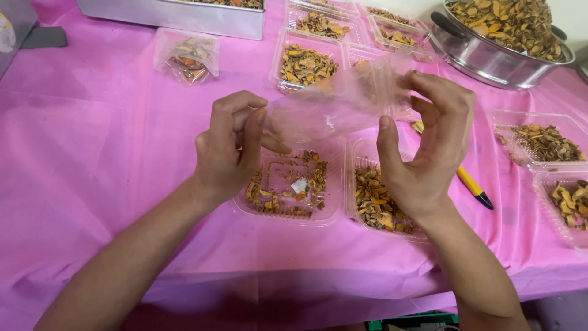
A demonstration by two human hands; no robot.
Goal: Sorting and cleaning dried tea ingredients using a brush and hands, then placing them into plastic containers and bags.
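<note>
Pen (474,187) lies right of two trays (288,184) below bag (334,104).

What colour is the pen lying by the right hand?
Yellow with a dark tip, pen seen in the head view.

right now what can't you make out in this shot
- Clear bag, head view: blurred, so its mouth and contents cannot be told.
- Pen: upper end hidden behind the right hand.
- Tray under the left hand: near corner covered by that hand.
- Pot: cut off by the top edge.
- Right-edge tray: cut off by the frame.
</note>
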